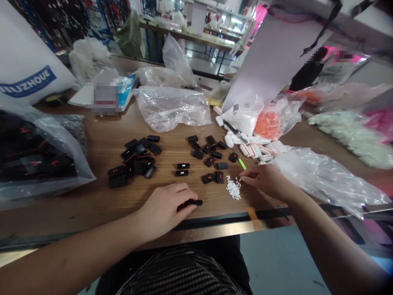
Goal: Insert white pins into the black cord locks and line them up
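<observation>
My left hand [168, 207] is closed on a small black plastic housing [196, 202] near the table's front edge. Fingers of my right hand [264, 180] come together at the right rim of a pile of tiny white pieces [233, 189]; whether a piece sits between the fingertips is too small to see. Just beyond those fingers lies a short lime-green stick [242, 164]. Two black housings with white dots [182, 173] lie in the middle, one behind the other. Several loose black housings [210, 151] are scattered behind the white pile.
A heap of black housings [136, 162] lies to the left, beside a clear bag of black parts [37, 151]. White and orange pieces [250, 150] cluster at the right. Clear plastic bags [175, 106] lie along the back. The wooden table [101, 205] ends close to my body.
</observation>
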The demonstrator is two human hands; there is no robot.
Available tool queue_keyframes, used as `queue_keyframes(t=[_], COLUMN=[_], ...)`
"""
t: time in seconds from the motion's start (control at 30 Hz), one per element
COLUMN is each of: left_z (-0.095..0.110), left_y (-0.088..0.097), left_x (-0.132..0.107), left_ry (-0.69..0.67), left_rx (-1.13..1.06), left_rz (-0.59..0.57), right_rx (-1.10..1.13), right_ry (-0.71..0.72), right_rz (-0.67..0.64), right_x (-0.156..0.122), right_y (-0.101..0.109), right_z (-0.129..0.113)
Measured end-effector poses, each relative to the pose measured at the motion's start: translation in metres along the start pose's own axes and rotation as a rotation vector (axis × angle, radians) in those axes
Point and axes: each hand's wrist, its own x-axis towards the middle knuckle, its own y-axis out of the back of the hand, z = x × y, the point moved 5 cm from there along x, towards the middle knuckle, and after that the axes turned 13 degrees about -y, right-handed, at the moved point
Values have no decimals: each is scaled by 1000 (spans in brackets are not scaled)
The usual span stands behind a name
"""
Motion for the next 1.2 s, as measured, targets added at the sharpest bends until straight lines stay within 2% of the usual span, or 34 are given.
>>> queue_keyframes(t=[0.33, 0.5, 0.57, 0.67, 0.73, 0.83, 0.9, 1.03, 1.2], left_z=[2, 6, 6, 5, 3, 2, 2, 2, 2], left_y=[0, 3, 5, 5, 5, 4, 4, 5, 5], left_x=[0, -1, 0, 0, 0, 0, 0, 1, 1], left_ry=[13, 27, 29, 59, 88, 113, 117, 109, 109], left_rx=[16, 14, 6, -6, -14, -29, -35, -36, -36], left_rz=[12, 34, 42, 43, 46, 45, 48, 58, 52], right_rx=[-125, -54, 15, 228, 390, 393, 345, 276, 229], right_ry=[-53, -137, -149, -45, 111, 320, 404, 437, 472], right_rz=[152, 116, 128, 88, -13, -78, -73, -55, -15], right_x=[-13, -10, -12, -25, -38, -54, -58, -56, -57], right_y=[-6, -9, -7, -10, -18, -35, -45, -55, -53], right_z=[-9, -1, -6, -35, -67, -110, -126, -134, -134])
